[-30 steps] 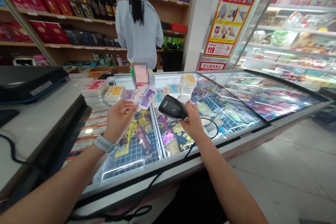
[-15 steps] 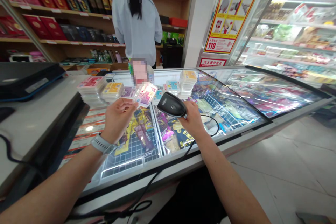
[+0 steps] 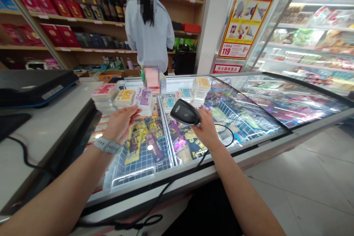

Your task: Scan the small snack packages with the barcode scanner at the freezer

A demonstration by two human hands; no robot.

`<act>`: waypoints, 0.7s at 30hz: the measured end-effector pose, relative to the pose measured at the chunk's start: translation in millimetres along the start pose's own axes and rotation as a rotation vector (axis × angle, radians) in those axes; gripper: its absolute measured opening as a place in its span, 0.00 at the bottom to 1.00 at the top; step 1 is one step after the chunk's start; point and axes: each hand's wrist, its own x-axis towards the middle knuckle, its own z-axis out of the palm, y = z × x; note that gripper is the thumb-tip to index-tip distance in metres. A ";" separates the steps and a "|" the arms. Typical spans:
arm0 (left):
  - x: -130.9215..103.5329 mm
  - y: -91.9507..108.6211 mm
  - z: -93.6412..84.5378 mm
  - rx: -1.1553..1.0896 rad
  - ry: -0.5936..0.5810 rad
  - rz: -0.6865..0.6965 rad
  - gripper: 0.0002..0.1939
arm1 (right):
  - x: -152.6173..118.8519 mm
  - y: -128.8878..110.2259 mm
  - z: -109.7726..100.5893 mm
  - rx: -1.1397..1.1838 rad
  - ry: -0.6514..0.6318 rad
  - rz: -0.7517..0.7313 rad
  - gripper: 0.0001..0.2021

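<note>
Flat, glossy plastic packs (image 3: 124, 96) form squared stacks on a smooth glass-topped freezer (image 3: 276, 148) across mid-frame. The hands are apart: left of centre, the left hand (image 3: 121, 121), fingers bent, meets the purple-labelled stack (image 3: 143, 98), its grip unclear; at centre, the right hand (image 3: 206, 127) wraps a rounded black scanner (image 3: 184, 112).

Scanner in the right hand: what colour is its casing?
Black: the scanner shows best in the head view.
</note>
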 end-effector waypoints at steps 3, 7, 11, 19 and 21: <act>11.1 -3.5 -7.3 -0.019 0.020 -0.032 0.20 | -0.1 -0.5 -0.3 -0.003 0.004 0.004 0.09; 17.5 -4.9 -7.9 -0.014 0.046 -0.052 0.18 | 0.0 -0.5 -0.9 -0.003 0.020 -0.006 0.09; 15.5 -0.6 -3.4 0.020 0.070 -0.062 0.22 | 0.3 -0.6 -1.9 -0.011 0.060 -0.009 0.09; -13.6 8.0 14.0 0.138 -0.035 0.073 0.28 | 2.7 -1.9 -7.7 -0.011 0.188 0.029 0.07; -21.4 7.4 23.1 0.187 -0.109 0.102 0.28 | 2.5 -2.1 -10.7 -0.013 0.269 0.049 0.07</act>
